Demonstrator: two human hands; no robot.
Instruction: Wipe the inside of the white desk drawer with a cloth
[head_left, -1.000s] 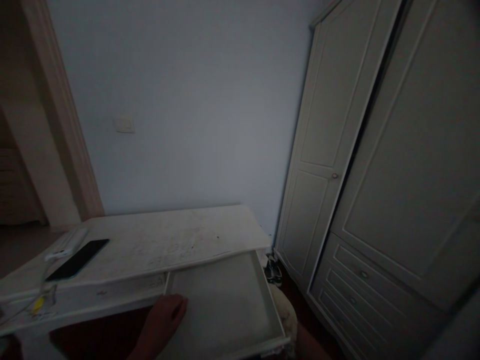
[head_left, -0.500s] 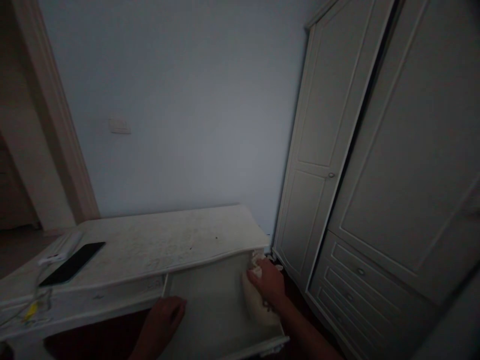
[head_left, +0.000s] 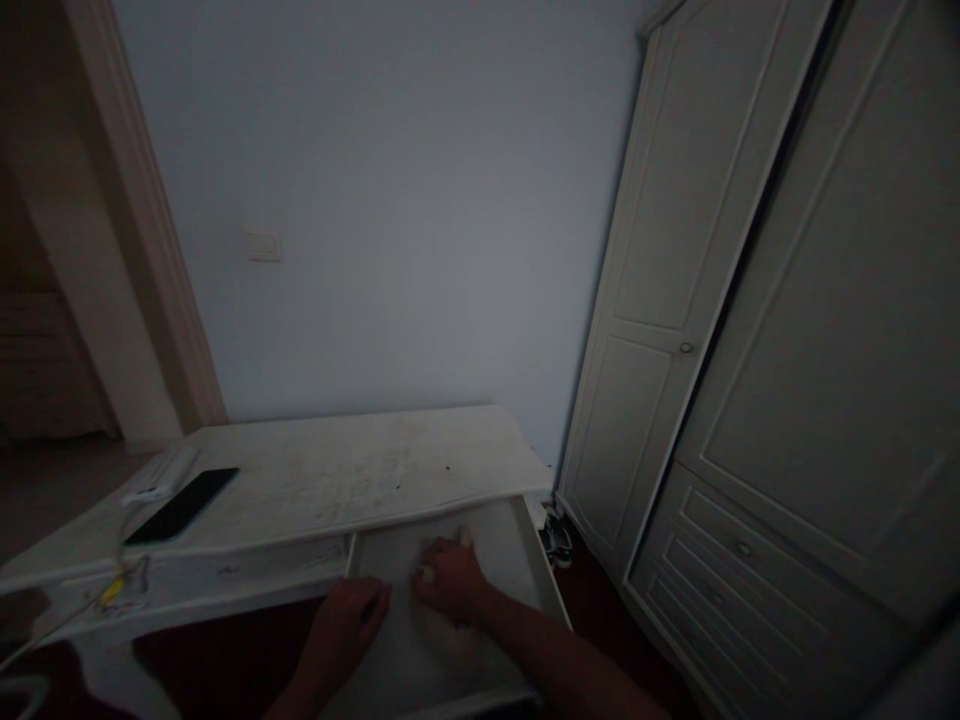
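Inside the pulled-out drawer (head_left: 504,545) of a white desk, my right hand (head_left: 454,580) is closed on a cream-coloured cloth (head_left: 446,640). Part of the cloth shows below the hand, blurred, against the drawer's bottom, and a bit sticks up past the fingers. My left hand (head_left: 349,615) is curled into a loose fist over the drawer's left side; nothing shows in its fingers. Whether it touches the drawer wall I cannot tell.
On the worn white desktop (head_left: 315,470) lie a dark phone (head_left: 184,505) and a white power strip (head_left: 161,475) at the left. A yellow item (head_left: 111,592) hangs by a cable. Shoes (head_left: 556,540) stand right of the desk, beside a wardrobe (head_left: 637,400).
My right hand has moved left with the cloth, from the drawer's right side to its middle. My left hand keeps its place by the drawer's left side. The view has shifted slightly left.
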